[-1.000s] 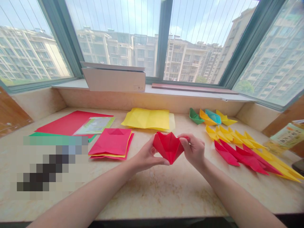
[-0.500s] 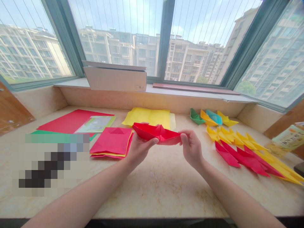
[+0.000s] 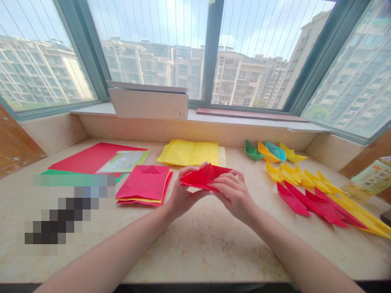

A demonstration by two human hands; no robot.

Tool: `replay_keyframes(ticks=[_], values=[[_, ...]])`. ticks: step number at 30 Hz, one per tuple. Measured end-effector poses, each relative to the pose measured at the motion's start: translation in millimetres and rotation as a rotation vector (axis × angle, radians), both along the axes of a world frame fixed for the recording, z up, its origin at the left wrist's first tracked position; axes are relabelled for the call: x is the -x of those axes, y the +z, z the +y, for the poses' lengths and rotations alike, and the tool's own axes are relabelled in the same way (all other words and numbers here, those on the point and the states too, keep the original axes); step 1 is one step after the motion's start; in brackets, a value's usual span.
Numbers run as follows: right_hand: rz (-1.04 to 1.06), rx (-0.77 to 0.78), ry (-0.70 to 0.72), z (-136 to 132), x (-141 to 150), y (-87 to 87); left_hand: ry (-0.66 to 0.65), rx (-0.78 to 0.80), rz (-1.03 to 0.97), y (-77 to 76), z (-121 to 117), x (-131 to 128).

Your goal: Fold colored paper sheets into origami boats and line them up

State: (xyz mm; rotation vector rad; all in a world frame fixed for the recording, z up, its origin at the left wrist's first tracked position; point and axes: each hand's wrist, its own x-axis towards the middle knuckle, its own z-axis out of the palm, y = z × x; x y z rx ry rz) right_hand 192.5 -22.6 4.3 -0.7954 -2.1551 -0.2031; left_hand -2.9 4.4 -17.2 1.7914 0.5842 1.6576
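Note:
Between my two hands, above the middle of the counter, is a red paper boat (image 3: 198,178). My left hand (image 3: 180,193) grips its left end, with the thumb underneath and the fingers behind. My right hand (image 3: 233,189) is closed on the right half, its fingers lying across the near side and hiding part of it. A pointed peak rises in the boat's middle. Left of my left hand lies a stack of folded red and yellow paper (image 3: 143,183). Yellow sheets (image 3: 189,152) are spread behind the boat.
Finished red boats (image 3: 314,203), yellow boats (image 3: 305,175) and a green boat (image 3: 253,150) stand on the right. Red sheets (image 3: 91,156) and a clear packet (image 3: 122,161) lie at left. A white box (image 3: 149,101) rests on the sill. One patch at left is blurred out.
My right hand has moved left from the boat's right tip and its fingers now lie over the near side. The boat has turned and tilted, and my left hand has shifted its grip.

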Motion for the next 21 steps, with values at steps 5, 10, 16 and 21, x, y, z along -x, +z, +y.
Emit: replay_keyframes(ticks=[5,10,16,21], values=[[0.095,0.109,0.082,2,2,-7.4,0.044,-0.019,0.035,2.9,-5,0],[0.164,0.284,0.139,4,6,-11.4,0.039,0.040,0.160,8.2,-8,1],[0.305,0.371,0.117,0,11,-9.3,-0.067,0.140,0.155,15.8,-11,-1],[0.439,0.517,0.133,1,12,-12.0,-0.247,0.231,0.059,12.5,-7,-3]])
